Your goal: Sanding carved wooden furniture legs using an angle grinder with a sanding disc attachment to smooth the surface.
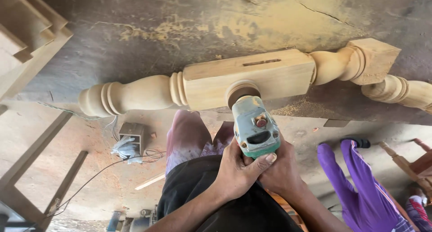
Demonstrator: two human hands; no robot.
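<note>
**Both hands clamp a sander against a turned leg**

Nearest the camera, the left hand [240,169] and the right hand [281,171] wrap together around the rear of a worn teal-green handheld disc sander [254,126]. Left fingers curl over the tool's back end with the thumb lying across it; the right hand grasps the body from the other side, its fingers mostly hidden beneath the left. Both grips are tight on the tool.

The sander's round pad [242,90] presses flat on the front face of the square block section of a pale turned wooden leg [202,85]. That leg lies lengthwise along the near edge of a dusty grey workbench top [135,56], its rounded foot toward the left end and its second square block toward the right end. A narrow slot shows in the block's upper face.

A second turned piece [400,92] lies just behind, at the right edge. Yellow sawdust [270,20] spreads over the far part of the bench top. Stepped wooden mouldings [27,38] sit at the far left corner.

Below, a black cable [103,169] trails over the sandy floor, and another person's purple trouser leg [360,187] stands at the right.
</note>
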